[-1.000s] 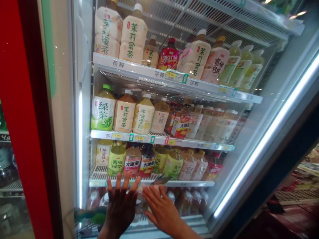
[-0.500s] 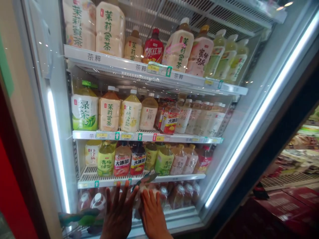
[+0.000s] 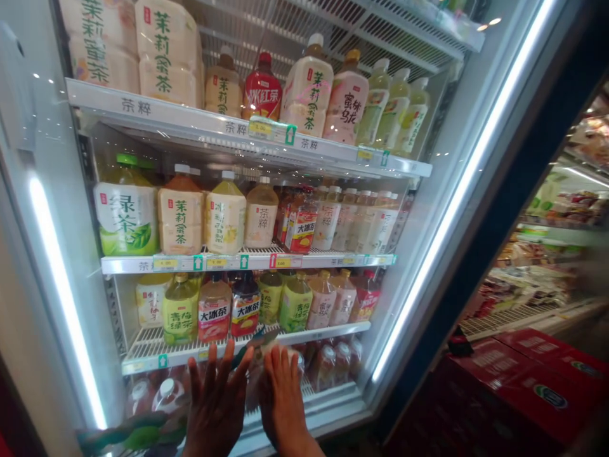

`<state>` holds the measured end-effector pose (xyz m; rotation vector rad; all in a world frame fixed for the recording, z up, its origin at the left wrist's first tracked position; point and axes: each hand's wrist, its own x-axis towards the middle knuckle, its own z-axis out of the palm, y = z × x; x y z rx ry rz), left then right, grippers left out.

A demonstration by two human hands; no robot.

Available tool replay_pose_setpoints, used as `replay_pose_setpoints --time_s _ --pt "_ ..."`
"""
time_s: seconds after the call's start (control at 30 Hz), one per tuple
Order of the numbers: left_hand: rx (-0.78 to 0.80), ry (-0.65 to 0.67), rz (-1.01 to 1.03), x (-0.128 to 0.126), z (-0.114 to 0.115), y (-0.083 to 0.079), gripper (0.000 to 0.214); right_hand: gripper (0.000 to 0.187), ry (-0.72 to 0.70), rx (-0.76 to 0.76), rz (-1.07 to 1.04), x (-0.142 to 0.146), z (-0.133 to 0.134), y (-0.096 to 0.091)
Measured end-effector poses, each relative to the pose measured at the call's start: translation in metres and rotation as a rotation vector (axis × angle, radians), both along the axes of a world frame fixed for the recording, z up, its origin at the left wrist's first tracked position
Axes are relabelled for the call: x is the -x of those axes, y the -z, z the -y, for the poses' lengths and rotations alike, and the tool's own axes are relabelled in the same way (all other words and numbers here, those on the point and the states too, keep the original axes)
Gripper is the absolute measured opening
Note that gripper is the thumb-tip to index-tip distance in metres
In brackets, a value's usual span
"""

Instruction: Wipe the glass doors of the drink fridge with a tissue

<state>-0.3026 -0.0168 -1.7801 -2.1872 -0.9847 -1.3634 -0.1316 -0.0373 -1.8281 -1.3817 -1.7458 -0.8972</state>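
Observation:
My left hand (image 3: 216, 400) lies flat with its fingers spread against the lower glass of a drinks fridge door (image 3: 428, 209). My right hand (image 3: 281, 398) is flat beside it, fingers stretched out, almost touching the left. Neither holds anything. Behind the glass near my fingertips is the white wire shelf (image 3: 147, 348) with small tea bottles such as a red-labelled one (image 3: 214, 312), and under it the bottom row of bottles (image 3: 328, 365).
Higher shelves carry large tea bottles: a green-labelled one (image 3: 126, 216) and a red one (image 3: 262, 89). A lit strip (image 3: 457, 197) runs down the fridge's right frame. Red cartons (image 3: 518, 381) are stacked at the lower right, with open store shelves (image 3: 547, 254) behind.
My view has swung to the right, so the red frame at the left has gone out of sight. My two hands have drawn closer together on the glass and stay flat.

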Motion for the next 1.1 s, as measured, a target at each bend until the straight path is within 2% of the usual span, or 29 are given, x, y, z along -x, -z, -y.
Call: replay_pose_setpoints --time_s 0.1,0.13,0.17,0.23,0.33,0.37,0.4,0.43,0.47,0.6,0.63,0.67,0.7,0.73,0.87,0.9,0.93,0.97,1.0,1.03,1.1 --pt "0.019 -0.024 0.028 -0.003 -0.001 -0.014 0.068 0.076 0.068 -0.016 -0.087 0.003 -0.023 -0.056" --pt "0.023 -0.037 0.034 -0.002 -0.001 -0.019 0.069 0.077 0.078 -0.027 -0.093 0.003 -0.027 -0.065" --pt "0.021 -0.057 0.041 0.0 -0.001 -0.025 0.071 0.078 0.081 -0.036 -0.084 0.003 -0.027 -0.066" --pt "-0.012 -0.129 0.028 0.007 -0.002 -0.034 0.077 0.076 0.064 -0.063 -0.022 0.001 -0.018 -0.044" --pt "-0.127 -0.275 -0.049 0.024 -0.005 -0.046 0.091 0.077 0.023 -0.13 0.057 -0.004 0.0 0.006" --pt "-0.162 -0.322 -0.068 0.03 -0.006 -0.05 0.094 0.078 0.009 -0.145 0.074 -0.005 0.001 0.014" --pt "-0.185 -0.361 -0.079 0.035 -0.008 -0.052 0.096 0.079 -0.005 -0.153 0.085 -0.005 0.0 0.013" --pt "-0.202 -0.392 -0.08 0.04 -0.009 -0.055 0.096 0.078 -0.012 -0.149 0.09 -0.003 -0.005 0.003" --pt "-0.211 -0.418 -0.078 0.043 -0.009 -0.057 0.097 0.077 -0.012 -0.147 0.082 0.001 -0.012 -0.015" --pt "-0.212 -0.453 -0.065 0.05 -0.009 -0.064 0.097 0.075 -0.016 -0.153 -0.03 0.029 -0.047 -0.123" --pt "-0.209 -0.454 -0.059 0.051 -0.009 -0.064 0.098 0.075 -0.019 -0.155 -0.05 0.036 -0.051 -0.141" --pt "-0.205 -0.453 -0.056 0.052 -0.009 -0.065 0.097 0.075 -0.022 -0.162 -0.053 0.042 -0.052 -0.149" --pt "-0.204 -0.45 -0.055 0.053 -0.009 -0.064 0.097 0.075 -0.019 -0.171 -0.039 0.046 -0.051 -0.146" --pt "-0.203 -0.44 -0.056 0.054 -0.01 -0.064 0.097 0.075 -0.016 -0.182 -0.014 0.048 -0.046 -0.132" --pt "-0.158 -0.392 -0.047 0.059 -0.015 -0.056 0.094 0.074 -0.012 -0.174 0.09 0.037 -0.021 -0.032" --pt "-0.138 -0.388 -0.036 0.06 -0.016 -0.055 0.093 0.073 -0.014 -0.17 0.097 0.033 -0.017 -0.014" --pt "-0.116 -0.386 -0.025 0.061 -0.017 -0.053 0.091 0.071 -0.015 -0.166 0.103 0.031 -0.015 -0.007" --pt "-0.096 -0.382 -0.01 0.061 -0.018 -0.052 0.091 0.07 -0.014 -0.17 0.105 0.031 -0.015 -0.011" --pt "-0.084 -0.373 0.005 0.06 -0.019 -0.052 0.09 0.07 -0.014 -0.176 0.102 0.034 -0.018 -0.026" --pt "-0.079 -0.363 0.019 0.06 -0.019 -0.052 0.09 0.07 -0.015 -0.177 0.096 0.038 -0.022 -0.051" --pt "-0.08 -0.346 0.037 0.058 -0.018 -0.052 0.091 0.072 -0.028 -0.194 0.054 0.051 -0.033 -0.114"
